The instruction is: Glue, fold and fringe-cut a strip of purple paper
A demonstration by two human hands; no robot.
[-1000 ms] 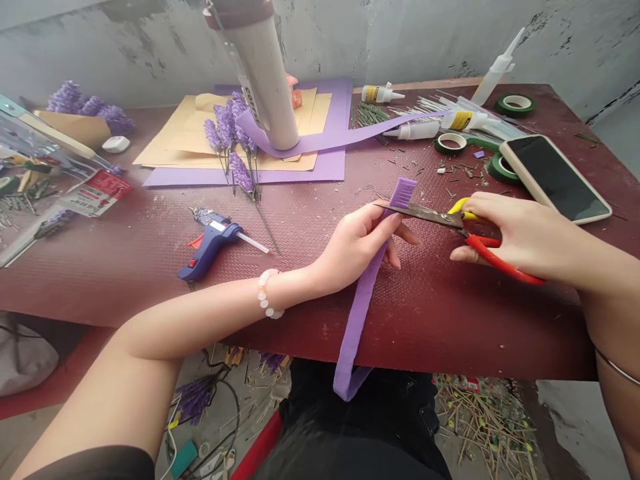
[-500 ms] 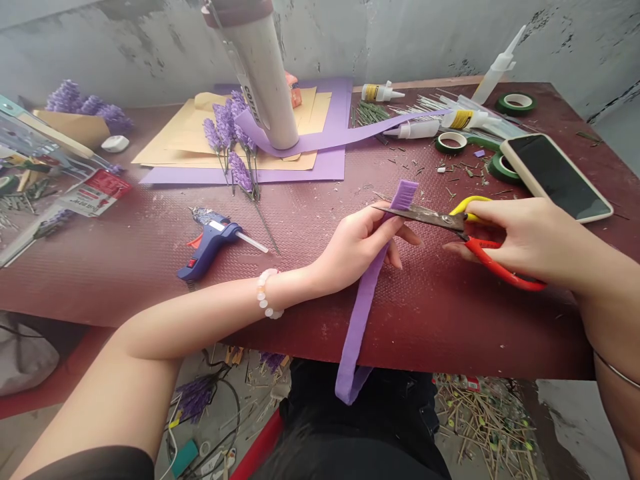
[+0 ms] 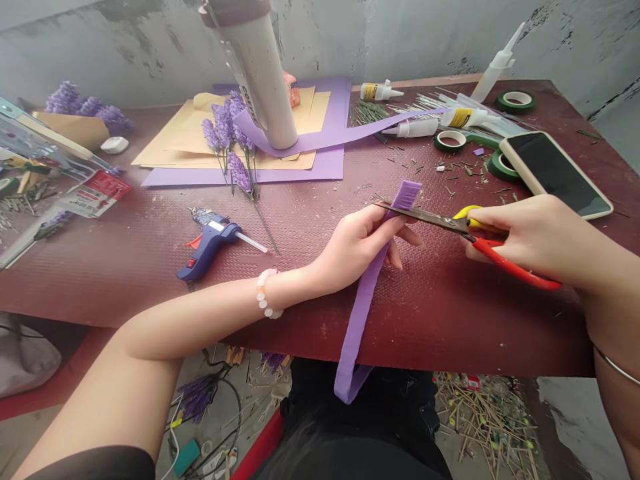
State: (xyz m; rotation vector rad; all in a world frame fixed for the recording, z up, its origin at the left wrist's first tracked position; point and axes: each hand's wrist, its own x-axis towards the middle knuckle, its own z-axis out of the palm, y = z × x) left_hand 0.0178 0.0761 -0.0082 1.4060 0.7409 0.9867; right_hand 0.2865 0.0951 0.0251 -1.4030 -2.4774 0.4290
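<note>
The left hand (image 3: 353, 252) is pinching the fringed purple strip (image 3: 364, 303); the right hand (image 3: 535, 233) is gripping scissors (image 3: 440, 220), and a slip so close could be nipping skin.

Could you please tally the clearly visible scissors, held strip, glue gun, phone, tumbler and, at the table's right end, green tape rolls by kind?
Scissors, in the right hand: 1
Purple strip, in the left hand: 1
Glue gun: 1
Phone: 1
Tumbler: 1
Green tape rolls, right end: 3
Total: 8
</note>
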